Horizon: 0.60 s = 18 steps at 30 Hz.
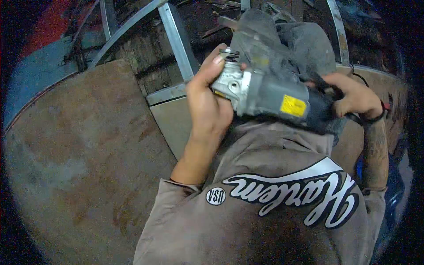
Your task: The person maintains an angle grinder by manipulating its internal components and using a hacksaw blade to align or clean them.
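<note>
An angle grinder [276,95] lies across my lap, with a grey body, a yellow label and a silver gear head [232,84] pointing left. My left hand [207,88] is wrapped round the gear head. Its thumb presses beside the spindle flange [229,54], which faces up with no disc on it. At the grinder's black rear end, my right hand [355,97] is closed on the black power cord [338,92]. Part of the cord passes round the right wrist. Motion blurs the right fingers, and the grinder's underside is hidden.
A large round brown board [84,154] fills the left side. Metal frame bars [174,39] run curved and straight beyond my legs. Wooden planks [148,55] and scattered debris lie underneath. Another curved board [380,84] is at right, and a blue and red surface is at upper left.
</note>
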Available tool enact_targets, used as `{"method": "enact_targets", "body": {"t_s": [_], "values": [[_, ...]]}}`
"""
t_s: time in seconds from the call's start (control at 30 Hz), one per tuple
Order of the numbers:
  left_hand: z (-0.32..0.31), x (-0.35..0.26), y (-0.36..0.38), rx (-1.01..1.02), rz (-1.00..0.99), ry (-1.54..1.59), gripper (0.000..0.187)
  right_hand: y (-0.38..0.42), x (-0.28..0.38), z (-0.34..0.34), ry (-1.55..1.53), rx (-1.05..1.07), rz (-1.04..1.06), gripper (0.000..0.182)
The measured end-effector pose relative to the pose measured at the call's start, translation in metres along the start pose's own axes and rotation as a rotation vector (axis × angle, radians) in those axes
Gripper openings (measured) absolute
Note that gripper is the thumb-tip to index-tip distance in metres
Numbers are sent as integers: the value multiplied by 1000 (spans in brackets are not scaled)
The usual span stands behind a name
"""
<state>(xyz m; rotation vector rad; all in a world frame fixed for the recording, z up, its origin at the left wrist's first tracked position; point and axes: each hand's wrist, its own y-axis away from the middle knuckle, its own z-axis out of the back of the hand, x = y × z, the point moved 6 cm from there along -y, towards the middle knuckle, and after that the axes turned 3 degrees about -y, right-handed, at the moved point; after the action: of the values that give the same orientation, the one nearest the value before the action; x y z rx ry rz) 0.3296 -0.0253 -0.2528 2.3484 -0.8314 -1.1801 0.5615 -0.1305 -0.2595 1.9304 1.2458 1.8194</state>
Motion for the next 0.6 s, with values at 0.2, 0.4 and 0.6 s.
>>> {"method": "enact_targets", "body": {"t_s": [0.2,0.4,0.6], "values": [[32,-74,-29,-71,22,-277,27,-38,121,-18,536,-113,46,76],[25,-132,-29,87,-231,-1174,20,-58,118,-20,455,8,94,63],[15,-135,-45,527,104,-975,25,-48,115,-33,176,27,222,65]]}}
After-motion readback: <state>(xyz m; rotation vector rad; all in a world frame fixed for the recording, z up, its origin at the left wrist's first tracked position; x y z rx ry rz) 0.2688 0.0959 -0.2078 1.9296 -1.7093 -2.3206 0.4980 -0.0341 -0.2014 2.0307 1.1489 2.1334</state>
